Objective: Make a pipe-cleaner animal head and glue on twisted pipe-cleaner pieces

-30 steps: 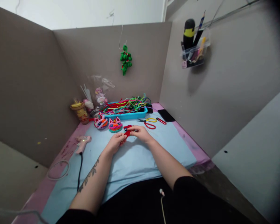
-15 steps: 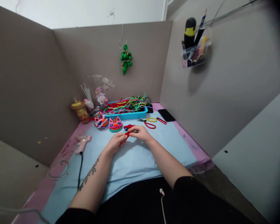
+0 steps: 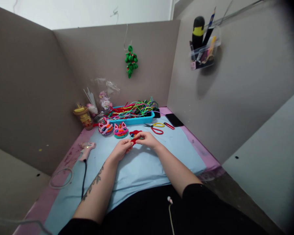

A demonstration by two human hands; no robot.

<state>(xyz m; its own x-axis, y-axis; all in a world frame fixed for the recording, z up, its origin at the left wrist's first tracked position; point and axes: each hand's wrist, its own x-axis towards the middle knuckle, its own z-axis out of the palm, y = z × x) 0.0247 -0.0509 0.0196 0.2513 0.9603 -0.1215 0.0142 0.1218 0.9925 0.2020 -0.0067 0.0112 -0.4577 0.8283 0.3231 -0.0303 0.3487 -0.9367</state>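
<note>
Between my hands is a small red fuzzy piece (image 3: 134, 141) that looks like pipe cleaner. My left hand (image 3: 123, 148) pinches its left end, and my right hand (image 3: 147, 139) pinches it from the right. My fingers cover much of it. Just beyond them lies a red fuzzy figure with a blue eye (image 3: 135, 133), partly hidden by my right hand. Two finished-looking animal heads of pipe cleaner, one pink and orange with a teal base (image 3: 121, 130) and one pink and purple (image 3: 105, 127), sit to its left.
A blue tray (image 3: 132, 121) heaped with coloured pipe cleaners stands at the back. Scissors (image 3: 156, 130), a red cutter (image 3: 169, 126) and a black phone (image 3: 174, 120) lie right. A pink glue gun (image 3: 88, 150) with its cord and a drink cup (image 3: 83, 118) are left.
Both hands stay nearly in place, still pinching the red piece. The whole view has shifted very slightly.
</note>
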